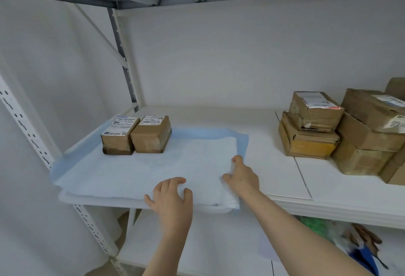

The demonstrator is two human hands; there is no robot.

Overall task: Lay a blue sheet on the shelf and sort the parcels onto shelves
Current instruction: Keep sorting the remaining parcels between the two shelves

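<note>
Head view: the camera is looking down at a white shelf (285, 190) at about chest height.
Blue sheet (153, 166): it is lying over the left part of the shelf, white padded side up, blue border showing at the back and right, and its front edge is hanging slightly over the lip.
Stack of parcels (361, 135): brown boxes are sitting piled at the right, well apart from the sheet.
Two small parcels (135, 135): they are standing side by side, touching, on the sheet's back left.
Left hand (171, 199): it is pressing on the sheet's front edge with fingers spread, holding nothing.
Right hand (241, 177): it is lying on the sheet's right edge; I cannot tell whether it is pinching it.
Risk: tugging the sheet may be dragging the two small parcels askew or bunching the padding; the overhang could slip off.
</note>
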